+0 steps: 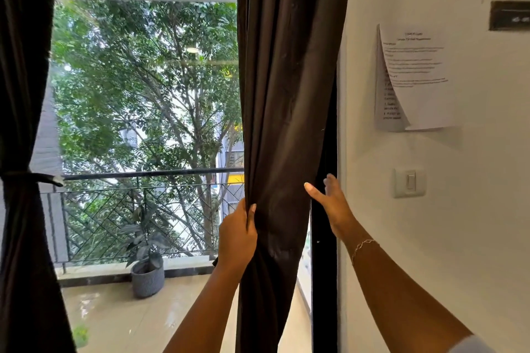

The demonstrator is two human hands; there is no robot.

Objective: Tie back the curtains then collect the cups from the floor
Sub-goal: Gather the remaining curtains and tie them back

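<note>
The curtain half of the task is in hand, and it looks about halfway done. The right curtain [286, 94], a long, heavy drop of dark brown cloth with a faint sheen and deep vertical folds, hangs loose between the glass and the white plastered wall [473, 238]. The left curtain [23, 94], of the same cloth, is already cinched into a narrow waist. The black door frame [324, 266] runs straight and hard-edged just beside the loose curtain's right edge. The left hand [236, 233] has its grip curled round the curtain's left edge, thumb in front, bunching the folds toward the frame. The right hand [329, 200] reaches to the cloth's other edge with its grip spread, fingers straight and holding nothing. I cannot tell whether they touch the cloth or the frame. Next, I judge, both hands must gather the soft, slippery fabric into one bundle, then find a band to wrap round it, though no band for this side is in view. Two curling sheets of printed paper [415, 80] hang on the wall above a smooth white rocker switch [408, 182]. A thin dark tie-back [31, 178] binds the left curtain. The cups and the room's floor are out of view.
</note>
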